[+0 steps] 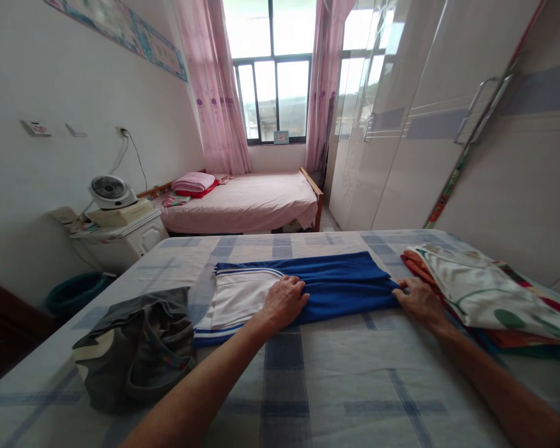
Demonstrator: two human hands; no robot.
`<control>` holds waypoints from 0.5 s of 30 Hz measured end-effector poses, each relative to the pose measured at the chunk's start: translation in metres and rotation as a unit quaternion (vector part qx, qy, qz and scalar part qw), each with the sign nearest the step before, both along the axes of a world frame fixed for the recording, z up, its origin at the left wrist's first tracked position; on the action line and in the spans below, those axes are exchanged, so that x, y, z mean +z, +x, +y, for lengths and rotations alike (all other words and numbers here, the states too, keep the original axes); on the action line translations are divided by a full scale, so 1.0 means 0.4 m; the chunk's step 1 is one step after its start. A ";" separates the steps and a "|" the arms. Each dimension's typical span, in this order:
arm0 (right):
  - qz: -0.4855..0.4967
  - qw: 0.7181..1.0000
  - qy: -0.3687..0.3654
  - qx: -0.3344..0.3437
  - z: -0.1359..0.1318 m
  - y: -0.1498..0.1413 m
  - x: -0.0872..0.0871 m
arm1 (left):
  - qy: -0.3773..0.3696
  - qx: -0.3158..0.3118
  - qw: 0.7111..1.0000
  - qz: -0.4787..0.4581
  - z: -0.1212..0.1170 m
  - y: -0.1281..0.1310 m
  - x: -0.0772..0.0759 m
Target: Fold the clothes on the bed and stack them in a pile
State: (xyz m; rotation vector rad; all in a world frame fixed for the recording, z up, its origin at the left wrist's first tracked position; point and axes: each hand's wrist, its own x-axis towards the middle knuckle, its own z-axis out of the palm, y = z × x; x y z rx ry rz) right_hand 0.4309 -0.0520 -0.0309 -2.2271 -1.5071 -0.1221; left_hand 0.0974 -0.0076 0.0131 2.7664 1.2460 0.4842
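Note:
A blue and white garment [336,280] lies folded lengthways across the checked bedsheet [326,379]. My left hand [284,300] rests palm down on its middle, where white meets blue, fingers curled over a fold. My right hand [417,300] pinches the blue end at the right. Both forearms reach in from the bottom edge.
A crumpled grey garment [140,348] lies at the left of the bed. A stack of patterned folded cloth [485,292] sits at the right. Beyond are a pink bed [247,199], a fan [109,190] on a white cabinet, a wardrobe [448,124] and a window.

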 end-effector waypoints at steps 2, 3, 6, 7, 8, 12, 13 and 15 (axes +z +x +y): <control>-0.001 1.000 -0.010 -0.004 -0.010 -0.001 0.011 | 0.004 0.032 0.999 0.007 0.016 0.033 -0.005; -0.008 1.000 -0.001 -0.006 -0.015 -0.004 0.017 | 0.000 0.047 0.999 0.007 0.024 0.047 -0.007; -0.057 0.995 0.084 0.018 -0.025 -0.029 0.040 | -0.069 0.090 0.994 -0.009 0.047 0.073 -0.009; -0.068 0.990 0.114 0.051 -0.027 -0.045 0.051 | -0.105 0.088 0.990 -0.019 0.055 0.077 -0.009; -0.071 0.984 0.135 0.096 -0.028 -0.066 0.064 | -0.138 0.071 0.987 -0.031 0.062 0.079 -0.008; -0.046 0.944 0.099 0.312 -0.023 -0.183 0.123 | -0.186 -0.076 0.975 -0.098 0.067 0.072 0.001; -0.043 0.931 0.073 0.356 -0.018 -0.213 0.134 | -0.186 -0.100 0.971 -0.111 0.062 0.070 0.003; -0.040 0.906 0.015 0.421 -0.002 -0.257 0.149 | -0.188 -0.128 0.966 -0.124 0.047 0.065 0.009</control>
